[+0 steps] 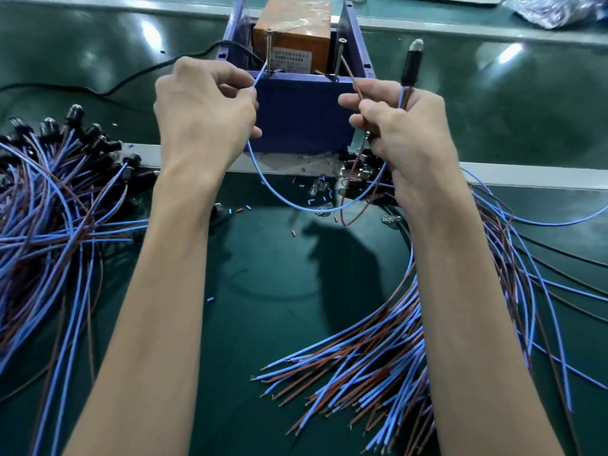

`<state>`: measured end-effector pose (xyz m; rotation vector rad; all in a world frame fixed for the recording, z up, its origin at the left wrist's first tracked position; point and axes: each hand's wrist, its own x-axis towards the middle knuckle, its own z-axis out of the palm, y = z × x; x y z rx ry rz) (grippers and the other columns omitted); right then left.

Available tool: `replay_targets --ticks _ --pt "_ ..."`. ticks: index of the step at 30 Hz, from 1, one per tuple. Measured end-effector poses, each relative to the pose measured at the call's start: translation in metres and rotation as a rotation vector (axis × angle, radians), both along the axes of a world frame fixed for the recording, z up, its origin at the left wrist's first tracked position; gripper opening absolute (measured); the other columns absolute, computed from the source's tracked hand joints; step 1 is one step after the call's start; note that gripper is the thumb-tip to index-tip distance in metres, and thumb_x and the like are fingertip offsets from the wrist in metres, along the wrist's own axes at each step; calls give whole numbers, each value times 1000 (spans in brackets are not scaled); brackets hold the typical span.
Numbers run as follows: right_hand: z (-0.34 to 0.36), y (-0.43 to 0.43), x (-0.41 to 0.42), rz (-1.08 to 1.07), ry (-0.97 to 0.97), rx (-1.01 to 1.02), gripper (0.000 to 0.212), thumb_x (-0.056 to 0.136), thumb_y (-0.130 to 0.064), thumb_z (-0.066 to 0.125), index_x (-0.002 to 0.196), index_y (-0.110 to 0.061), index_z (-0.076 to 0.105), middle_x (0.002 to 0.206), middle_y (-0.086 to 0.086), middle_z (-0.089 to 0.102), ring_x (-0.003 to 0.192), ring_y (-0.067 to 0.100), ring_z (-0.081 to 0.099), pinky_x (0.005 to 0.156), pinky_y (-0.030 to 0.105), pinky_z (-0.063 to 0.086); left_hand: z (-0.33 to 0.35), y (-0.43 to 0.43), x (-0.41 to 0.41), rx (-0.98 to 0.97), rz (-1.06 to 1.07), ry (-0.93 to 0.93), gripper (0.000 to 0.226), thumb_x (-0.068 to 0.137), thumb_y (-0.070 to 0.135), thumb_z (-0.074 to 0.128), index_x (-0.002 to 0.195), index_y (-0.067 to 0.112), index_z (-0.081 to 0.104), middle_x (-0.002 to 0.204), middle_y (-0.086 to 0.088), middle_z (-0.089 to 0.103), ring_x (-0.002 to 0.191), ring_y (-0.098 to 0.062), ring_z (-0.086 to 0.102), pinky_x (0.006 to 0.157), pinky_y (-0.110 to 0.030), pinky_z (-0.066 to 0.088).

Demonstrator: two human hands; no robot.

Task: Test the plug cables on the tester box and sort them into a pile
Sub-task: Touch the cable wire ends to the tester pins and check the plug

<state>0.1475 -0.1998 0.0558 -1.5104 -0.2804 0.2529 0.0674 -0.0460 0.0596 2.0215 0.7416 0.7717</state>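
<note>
The blue tester box stands at the top centre with an orange block inside and two upright screws at its front rim. My left hand pinches a blue wire and holds its tip against the left screw. My right hand pinches a brown wire whose tip reaches the right screw. The same hand also grips the cable below its black bulb socket, which stands upright above the fingers. Both wires hang in a loop below my hands.
A pile of socket cables lies at the left, another bundle of blue and brown wires at the lower right. Loose bulbs and cut insulation bits lie before the box. A black power cord runs left from the box.
</note>
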Motion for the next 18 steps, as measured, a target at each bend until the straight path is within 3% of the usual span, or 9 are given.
replay_targets --ticks 6,14,18 --pt "-3 1 1 -25 -22 -67 27 92 2 47 104 -10 68 81 -4 71 49 -4 48 44 8 36 2 -1 -2 -2 -15 -17 15 83 17 60 83 29 70 68 12 66 45 1 62 53 -11 46" --pt "0 -4 3 -27 -6 -23 27 90 2 49 87 -14 70 74 -1 72 56 6 42 42 9 34 4 0 -4 21 -18 -22 17 82 18 60 78 30 70 67 14 66 44 2 61 55 -14 51" --pt "0 -5 2 -16 -18 -25 28 90 3 49 81 -15 69 73 -2 71 54 5 40 43 10 34 4 0 -6 67 -32 -17 18 84 20 60 74 33 68 66 16 64 45 4 61 51 -9 45"
